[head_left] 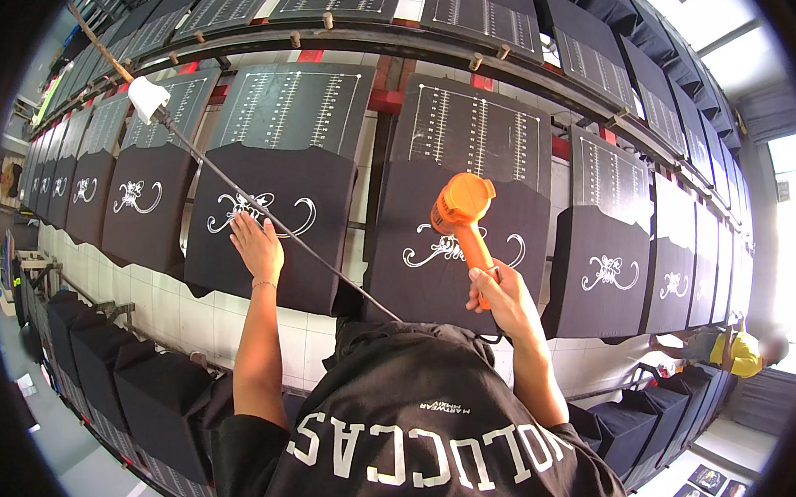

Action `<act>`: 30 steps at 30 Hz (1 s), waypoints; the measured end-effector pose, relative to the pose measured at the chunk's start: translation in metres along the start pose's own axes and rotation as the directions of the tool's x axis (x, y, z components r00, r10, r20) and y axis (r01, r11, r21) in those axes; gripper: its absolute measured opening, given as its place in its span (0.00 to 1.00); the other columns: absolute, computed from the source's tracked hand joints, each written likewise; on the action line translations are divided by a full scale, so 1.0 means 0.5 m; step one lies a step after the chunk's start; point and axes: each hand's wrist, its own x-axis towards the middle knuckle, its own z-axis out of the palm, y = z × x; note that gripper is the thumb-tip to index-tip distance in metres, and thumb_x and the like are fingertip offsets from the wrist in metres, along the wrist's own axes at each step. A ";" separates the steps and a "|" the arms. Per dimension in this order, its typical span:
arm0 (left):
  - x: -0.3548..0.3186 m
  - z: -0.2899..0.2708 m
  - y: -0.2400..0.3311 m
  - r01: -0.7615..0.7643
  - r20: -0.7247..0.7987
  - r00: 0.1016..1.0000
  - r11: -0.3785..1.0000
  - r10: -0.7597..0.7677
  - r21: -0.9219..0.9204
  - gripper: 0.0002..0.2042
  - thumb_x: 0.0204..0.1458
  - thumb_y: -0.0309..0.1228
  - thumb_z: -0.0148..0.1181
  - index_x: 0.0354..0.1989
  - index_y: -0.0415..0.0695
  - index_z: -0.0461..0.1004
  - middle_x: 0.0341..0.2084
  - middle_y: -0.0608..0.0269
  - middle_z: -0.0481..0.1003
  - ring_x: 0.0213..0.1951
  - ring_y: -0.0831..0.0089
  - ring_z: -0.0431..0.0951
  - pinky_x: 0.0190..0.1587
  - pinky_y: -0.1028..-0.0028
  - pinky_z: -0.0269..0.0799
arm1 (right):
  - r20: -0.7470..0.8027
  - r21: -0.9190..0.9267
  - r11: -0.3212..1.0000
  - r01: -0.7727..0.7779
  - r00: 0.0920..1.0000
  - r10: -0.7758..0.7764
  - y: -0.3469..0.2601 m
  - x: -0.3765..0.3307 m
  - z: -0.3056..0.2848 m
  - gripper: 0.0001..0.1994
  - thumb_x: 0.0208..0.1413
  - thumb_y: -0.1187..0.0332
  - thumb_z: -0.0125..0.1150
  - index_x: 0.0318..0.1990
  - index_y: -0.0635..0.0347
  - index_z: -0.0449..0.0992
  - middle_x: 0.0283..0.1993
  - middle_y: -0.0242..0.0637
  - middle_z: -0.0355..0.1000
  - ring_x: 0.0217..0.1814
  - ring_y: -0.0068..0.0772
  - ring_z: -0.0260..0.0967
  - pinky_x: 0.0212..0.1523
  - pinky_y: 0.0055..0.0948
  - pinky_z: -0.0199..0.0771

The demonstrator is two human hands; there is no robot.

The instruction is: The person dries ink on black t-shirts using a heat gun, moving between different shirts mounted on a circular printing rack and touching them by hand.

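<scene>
Heat gun (464, 217) first — an orange plastic tool, blunt and rounded at the head, with a slimmer grip below. Its long axis runs nearly upright, leaning a little to the left at the top, and the head points away from the person, down onto the middle shirt (456, 246). The right hand (500, 296) is wrapped tight around the lower end of the grip, so the gun's body stands just above that hand and over the white swirl print (463, 246) on the shirt.

Well to the left of the gun, the left hand (258, 247) lies flat with its fingers spread wide, palm down on the neighbouring shirt (268, 220), touching the right part of that shirt's white print (259, 210). It holds nothing. A thin black cord (235, 189) crosses just beside this hand, running from a white plug (149, 99) up at the left down toward the person's chest.

Each shirt is black, matte cloth pulled smooth over a flat pallet (296, 106) — a dark board ruled with fine white lines. The pallets sit side by side in a long curving row, left and right of the gun, on a dark metal rail (460, 46). Below the row, the wall is white tile (268, 330).

Far to the right of the gun, a person in yellow (742, 351) is at work.
</scene>
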 end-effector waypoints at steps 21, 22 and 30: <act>-0.231 -0.055 0.313 -0.597 0.074 0.736 0.697 0.673 -0.396 0.35 0.62 0.43 0.51 0.70 0.30 0.51 0.71 0.37 0.50 0.73 0.43 0.47 0.73 0.47 0.41 | -0.058 0.153 0.987 0.038 0.998 -0.030 0.018 -0.001 -0.036 0.15 0.64 0.59 0.58 0.39 0.64 0.72 0.25 0.29 0.70 0.24 0.19 0.71 0.27 0.21 0.71; -0.238 -0.057 0.327 -0.598 0.092 0.713 0.671 0.695 -0.438 0.36 0.63 0.44 0.50 0.71 0.31 0.49 0.72 0.37 0.49 0.74 0.43 0.46 0.73 0.47 0.41 | -0.057 0.162 0.987 0.022 0.998 -0.013 0.016 0.000 -0.037 0.15 0.64 0.59 0.58 0.39 0.64 0.72 0.25 0.29 0.70 0.24 0.19 0.71 0.27 0.21 0.71; -0.213 -0.034 0.383 -0.643 0.094 0.657 0.621 0.748 -0.448 0.35 0.64 0.43 0.48 0.72 0.31 0.47 0.73 0.39 0.46 0.74 0.44 0.43 0.73 0.46 0.40 | -0.011 0.136 0.990 -0.032 0.999 0.034 0.022 -0.026 -0.058 0.15 0.64 0.59 0.58 0.40 0.66 0.72 0.26 0.29 0.70 0.24 0.20 0.71 0.26 0.20 0.71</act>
